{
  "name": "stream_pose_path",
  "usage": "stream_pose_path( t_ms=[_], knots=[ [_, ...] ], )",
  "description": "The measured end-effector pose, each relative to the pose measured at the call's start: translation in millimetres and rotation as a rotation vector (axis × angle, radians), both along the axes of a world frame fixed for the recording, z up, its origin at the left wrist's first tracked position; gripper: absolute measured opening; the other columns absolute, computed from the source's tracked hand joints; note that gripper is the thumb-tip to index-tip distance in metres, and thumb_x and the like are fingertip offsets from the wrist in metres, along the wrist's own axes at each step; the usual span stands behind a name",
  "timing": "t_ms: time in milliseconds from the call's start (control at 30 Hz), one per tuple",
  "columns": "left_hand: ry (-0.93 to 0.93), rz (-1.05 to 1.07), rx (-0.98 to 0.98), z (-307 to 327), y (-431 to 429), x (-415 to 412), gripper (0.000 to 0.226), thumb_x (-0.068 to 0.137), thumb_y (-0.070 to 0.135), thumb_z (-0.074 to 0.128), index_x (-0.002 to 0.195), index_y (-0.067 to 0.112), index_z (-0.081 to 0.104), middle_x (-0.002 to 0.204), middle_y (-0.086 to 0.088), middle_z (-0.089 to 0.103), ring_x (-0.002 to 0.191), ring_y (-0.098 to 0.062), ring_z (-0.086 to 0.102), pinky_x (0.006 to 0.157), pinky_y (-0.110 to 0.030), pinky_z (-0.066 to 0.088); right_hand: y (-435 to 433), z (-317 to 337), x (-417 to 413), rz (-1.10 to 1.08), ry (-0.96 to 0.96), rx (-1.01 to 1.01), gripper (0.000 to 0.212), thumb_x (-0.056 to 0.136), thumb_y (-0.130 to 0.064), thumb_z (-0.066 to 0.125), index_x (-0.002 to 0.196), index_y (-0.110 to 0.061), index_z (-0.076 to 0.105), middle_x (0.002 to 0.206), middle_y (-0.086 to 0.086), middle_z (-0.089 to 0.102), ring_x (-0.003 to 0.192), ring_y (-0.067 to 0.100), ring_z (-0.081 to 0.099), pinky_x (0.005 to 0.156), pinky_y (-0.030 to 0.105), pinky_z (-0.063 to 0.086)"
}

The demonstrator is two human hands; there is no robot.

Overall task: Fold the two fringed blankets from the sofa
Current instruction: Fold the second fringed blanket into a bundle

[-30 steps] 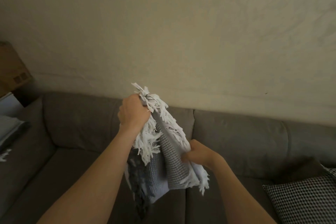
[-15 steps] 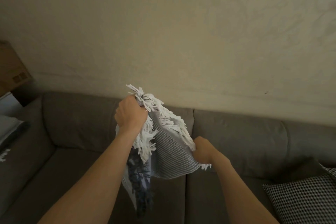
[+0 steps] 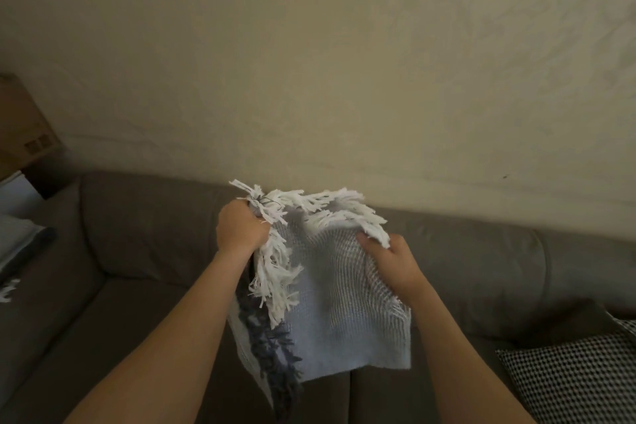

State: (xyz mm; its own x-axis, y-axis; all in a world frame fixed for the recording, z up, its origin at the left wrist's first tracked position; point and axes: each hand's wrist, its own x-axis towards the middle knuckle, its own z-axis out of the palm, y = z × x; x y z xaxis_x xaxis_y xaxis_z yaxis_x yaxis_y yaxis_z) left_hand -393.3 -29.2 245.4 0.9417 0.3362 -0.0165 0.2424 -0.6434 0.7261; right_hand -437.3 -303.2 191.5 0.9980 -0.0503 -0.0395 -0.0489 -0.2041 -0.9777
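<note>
At the far left, a brown cardboard box (image 3: 20, 134) stood against the cream wall (image 3: 344, 62), partly out of sight. Below it, a pale cloth (image 3: 15, 241) lay on the left end of the grey sofa (image 3: 144, 227). A small tuft of white threads showed just beneath it; it was too dim there to tell more.

Left hand (image 3: 241, 231): raised in front of the sofa's backrest, fingers closed in a fist and clamped on the top left corner of the blanket (image 3: 347, 306). White fringe (image 3: 309, 205) sprouted above the knuckles and ran along the top edge toward the other hand. More of it spilled down below the fist.

Blanket: pale blue-grey, ribbed weave, held up in the air between the two hands, in front of the sofa. It hung in layers, bunched at the left side. A dark fringe (image 3: 272, 354) trailed down the lower left, below the white one, its end running out of sight. The bottom edge hung fairly straight on the right.

Right hand (image 3: 392, 262): a little lower than the left, fingers curled over the top right corner, gripping the cloth just under the fringe. The two hands were apart, the top edge sagging slightly between them.

Far right: a black-and-white checked cushion (image 3: 578, 375) rested on the sofa, well apart from the blanket.
</note>
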Motion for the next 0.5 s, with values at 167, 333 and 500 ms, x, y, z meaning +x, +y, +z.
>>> stream_pose_path(
  t_ms=[167, 333, 500],
  knots=[
    [0.085, 0.049, -0.137, -17, 8, -3, 0.055, 0.078, 0.050, 0.091, 0.111, 0.009, 0.075, 0.117, -0.011, 0.075, 0.118, -0.036, 0.067, 0.093, -0.039, 0.054, 7, 27, -7, -0.219, 0.126, 0.437, 0.018, 0.103, -0.026, 0.063, 0.107, -0.016, 0.076, 0.100, 0.008, 0.081, 0.090, 0.020, 0.078, 0.076, 0.032, 0.061],
    [0.101, 0.167, -0.341, -37, 17, -7, 0.053, 0.078, 0.044, 0.092, 0.116, 0.010, 0.078, 0.118, -0.007, 0.076, 0.117, -0.029, 0.069, 0.091, -0.031, 0.052, 1, 11, 16, -0.890, 0.050, 0.686, 0.024, 0.100, -0.027, 0.064, 0.118, -0.011, 0.070, 0.113, 0.011, 0.076, 0.105, 0.029, 0.074, 0.094, 0.046, 0.060],
    [0.097, 0.236, -0.552, -45, 9, -3, 0.045, 0.081, 0.035, 0.092, 0.111, 0.008, 0.072, 0.107, -0.007, 0.070, 0.101, -0.028, 0.065, 0.090, -0.036, 0.055, 1, 1, 20, -0.859, 0.076, 0.414, 0.050, 0.092, -0.025, 0.062, 0.140, -0.013, 0.053, 0.125, 0.011, 0.068, 0.112, 0.031, 0.069, 0.100, 0.050, 0.057]
  ],
)
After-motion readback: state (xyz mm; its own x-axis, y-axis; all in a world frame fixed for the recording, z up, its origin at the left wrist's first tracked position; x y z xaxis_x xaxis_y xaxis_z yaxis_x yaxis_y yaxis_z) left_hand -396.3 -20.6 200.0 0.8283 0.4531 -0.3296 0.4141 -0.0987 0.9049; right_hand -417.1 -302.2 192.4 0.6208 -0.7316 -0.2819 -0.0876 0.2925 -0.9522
